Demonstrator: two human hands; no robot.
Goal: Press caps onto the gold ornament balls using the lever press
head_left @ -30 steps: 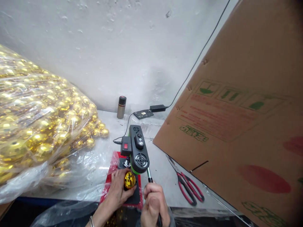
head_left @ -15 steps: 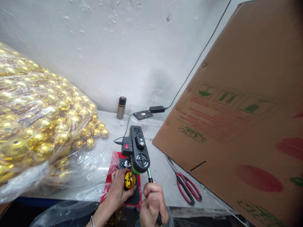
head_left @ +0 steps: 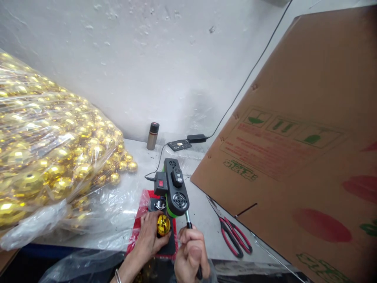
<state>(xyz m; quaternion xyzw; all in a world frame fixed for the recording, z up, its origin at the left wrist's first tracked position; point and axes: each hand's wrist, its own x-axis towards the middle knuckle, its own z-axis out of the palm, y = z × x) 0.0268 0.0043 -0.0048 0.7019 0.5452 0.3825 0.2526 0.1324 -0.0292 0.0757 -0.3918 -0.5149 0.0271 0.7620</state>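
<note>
My left hand (head_left: 149, 232) is closed around a shiny gold faceted ball (head_left: 163, 225), thumb at its lower right and fingers along the far side. It holds the ball in front of a small black and green bench drill press (head_left: 176, 188) with a red rocker switch. My right hand (head_left: 192, 251) is wrapped round the black-gripped lever (head_left: 189, 220) at the machine's right side. Beneath the ball lies the machine's black base (head_left: 169, 247), on a red mat (head_left: 136, 226). The machine's head hides whatever tool points downward under it.
A clear plastic bag (head_left: 59, 145) full of gold balls fills the left. Red-handled scissors (head_left: 235, 237) lie to the right beside a large cardboard box (head_left: 282, 137). A spray can (head_left: 152, 136), a black patterned card (head_left: 179, 145) and a power adapter (head_left: 196, 138) with its cable are near the wall.
The view has shifted slightly, so everything appears a little lower and to the right. Both hands keep their holds on the ball and the lever.
</note>
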